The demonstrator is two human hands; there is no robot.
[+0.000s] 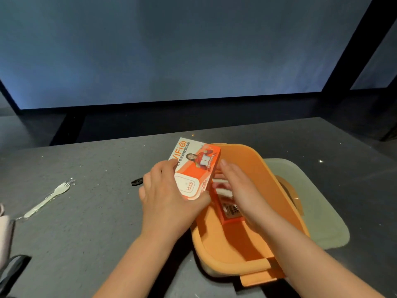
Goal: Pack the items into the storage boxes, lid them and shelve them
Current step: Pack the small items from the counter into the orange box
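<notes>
1. Right now my left hand (163, 194) has its grip on the orange and white WiFi carton (194, 168) — thumb curled over the near short end, fingers wrapped behind the long left edge. The carton is tilted, printed face up toward me, its right edge over the rim of the orange storage box (253, 175).
2. My right hand (242, 190) is flat and spread, fingers straight and held together, reaching down into the box just beside the carton. It pinches nothing; the fingers lie against the things already inside, though motion blur hides exactly where they touch.
3. Inside the box, under my right hand, sits a smaller orange package (229, 209) with a printed label, and above it some white and red items (223, 186) that I cannot make out clearly.
4. The box stands open on the grey surface (90, 211), its near end close to my forearms, an orange latch tab (257, 280) sticking out at the near rim.
5. Under and to the right of the box lies a pale green lid (311, 201) flat on the surface — part of an orange handle (290, 188) shows on it just past the box wall.
6. Just left of my left hand, touching or nearly touching the knuckles, is a black hair tie (136, 181).
7. Well apart to the left lies a pale plastic fork (49, 198), tines pointing away from me.
8. At the far left edge I see a bit of pale pink fabric (4, 233) and a dark object (12, 269) below it, both cut off by the frame.
</notes>
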